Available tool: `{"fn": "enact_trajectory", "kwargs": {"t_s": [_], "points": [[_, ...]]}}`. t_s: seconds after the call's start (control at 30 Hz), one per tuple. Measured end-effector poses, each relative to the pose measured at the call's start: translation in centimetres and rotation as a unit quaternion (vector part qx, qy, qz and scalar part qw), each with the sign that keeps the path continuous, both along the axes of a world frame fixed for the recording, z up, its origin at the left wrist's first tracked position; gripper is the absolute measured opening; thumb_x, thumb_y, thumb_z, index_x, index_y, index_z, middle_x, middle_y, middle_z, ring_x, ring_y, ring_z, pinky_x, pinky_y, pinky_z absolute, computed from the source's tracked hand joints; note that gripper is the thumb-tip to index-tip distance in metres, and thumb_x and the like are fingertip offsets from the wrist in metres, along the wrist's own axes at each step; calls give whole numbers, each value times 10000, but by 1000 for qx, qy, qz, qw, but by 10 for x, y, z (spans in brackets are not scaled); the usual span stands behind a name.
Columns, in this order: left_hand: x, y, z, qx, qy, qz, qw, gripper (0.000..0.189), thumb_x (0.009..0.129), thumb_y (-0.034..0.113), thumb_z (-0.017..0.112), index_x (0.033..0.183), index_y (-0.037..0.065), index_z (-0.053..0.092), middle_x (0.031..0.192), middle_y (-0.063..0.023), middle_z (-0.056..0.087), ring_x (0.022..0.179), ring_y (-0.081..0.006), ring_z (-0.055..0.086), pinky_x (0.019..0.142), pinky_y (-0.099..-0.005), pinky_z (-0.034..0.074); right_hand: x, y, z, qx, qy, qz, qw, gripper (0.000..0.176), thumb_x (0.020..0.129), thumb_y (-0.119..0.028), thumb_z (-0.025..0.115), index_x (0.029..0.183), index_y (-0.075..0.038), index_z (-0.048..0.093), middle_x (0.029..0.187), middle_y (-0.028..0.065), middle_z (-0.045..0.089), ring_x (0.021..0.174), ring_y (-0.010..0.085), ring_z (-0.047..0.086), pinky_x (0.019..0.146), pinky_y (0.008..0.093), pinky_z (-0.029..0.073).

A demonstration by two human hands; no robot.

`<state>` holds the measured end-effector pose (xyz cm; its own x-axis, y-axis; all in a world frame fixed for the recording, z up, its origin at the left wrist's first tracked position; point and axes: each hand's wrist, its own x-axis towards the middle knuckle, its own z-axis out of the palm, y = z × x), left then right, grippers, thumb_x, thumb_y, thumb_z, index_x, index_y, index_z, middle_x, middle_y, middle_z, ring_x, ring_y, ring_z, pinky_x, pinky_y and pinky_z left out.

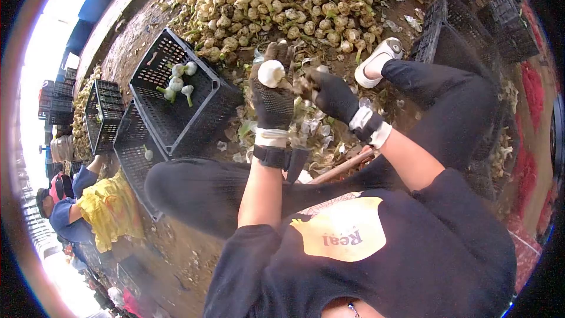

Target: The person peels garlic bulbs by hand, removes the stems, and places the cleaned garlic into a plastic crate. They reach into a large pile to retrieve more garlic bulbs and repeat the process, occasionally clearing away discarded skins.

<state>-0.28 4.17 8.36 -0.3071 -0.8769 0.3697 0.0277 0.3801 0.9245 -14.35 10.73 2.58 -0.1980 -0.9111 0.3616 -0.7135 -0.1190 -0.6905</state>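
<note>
A peeled-looking white garlic bulb (pixel 271 74) rests against the palm side of my left hand (pixel 273 91), which wears a dark glove and has its fingers around the bulb. Close by on the right is my right hand (pixel 334 95), also in a dark glove, with its fingers curled near the bulb's stem. Whatever those fingers pinch is too small to make out. Beneath both hands lie garlic skins and leaf scraps (pixel 312 115). Several white bulbs (pixel 176 83) sit in the black crate (pixel 170 137) to the left.
A large heap of garlic (pixel 282 3) lies ahead. Another black crate (pixel 132 141) adjoins the first, with black crates (pixel 450 29) at the right. A wooden handle (pixel 343 166) lies by my legs. A person in yellow and blue (pixel 109 209) is at the left.
</note>
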Motion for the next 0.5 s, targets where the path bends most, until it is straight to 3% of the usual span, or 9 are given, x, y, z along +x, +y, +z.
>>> {"fn": "enact_trajectory", "kwargs": {"t_s": [0.03,0.13,0.2,0.3,0.33,0.37,0.4,0.47,0.5], "points": [[3,-4,-1,-38,-49,31,998,473,965,127,503,1399,-27,393,1429,-191,464,1309,-273,474,1102,-340,370,-4,4,-2,-2,84,48,995,408,802,-233,758,1100,-7,595,899,154,671,816,363,650,728,394,521],[4,-7,8,8,60,-76,995,537,913,20,556,1412,-11,359,1439,-176,454,1312,-269,469,1078,-336,403,2,-2,20,-20,43,30,998,429,804,-284,770,1099,-17,612,901,150,670,834,333,659,761,385,517],[4,0,15,-14,37,-70,997,486,964,138,494,1416,4,376,1433,-161,462,1288,-252,486,1033,-334,433,9,-7,47,-25,-4,22,999,440,806,-314,775,1098,-22,623,901,148,670,840,315,663,781,378,515],[-1,0,-2,109,76,-80,988,495,1020,321,392,1419,30,403,1401,-143,493,1241,-230,520,922,-338,504,15,-11,51,-9,-12,4,1000,368,860,-287,726,1078,-8,626,837,113,667,772,229,656,736,344,522],[-2,-2,-9,103,65,-61,991,483,1007,300,433,1402,22,419,1370,-157,521,1215,-243,544,890,-350,519,19,-12,55,-16,-2,-2,1000,339,880,-273,706,1068,-2,627,811,98,665,741,197,652,714,330,525],[-2,-3,-17,97,54,-42,993,474,994,280,474,1385,15,434,1339,-170,549,1189,-255,567,859,-361,534,19,-10,59,24,-206,26,978,286,903,-245,672,1048,-2,629,785,71,650,700,158,629,672,302,516],[8,-6,-22,15,-90,-2,996,473,902,191,583,1311,-2,443,1242,-169,571,1106,-274,577,888,-365,499,20,-9,66,64,-402,54,912,238,925,-217,638,1027,-2,630,759,44,636,658,119,605,630,274,506],[17,-7,-35,-62,-232,39,970,505,810,103,691,1238,-18,452,1146,-168,594,1023,-294,587,917,-369,464,18,-9,77,22,-433,65,899,166,951,-169,590,1001,-15,625,758,7,613,645,62,572,591,224,474],[18,-7,-35,-26,-226,50,972,489,818,107,687,1234,-8,457,1151,-167,591,1025,-298,588,921,-368,462,17,-9,82,39,-422,41,905,161,932,-162,607,1000,-17,626,758,25,626,647,107,598,600,256,486]]}}
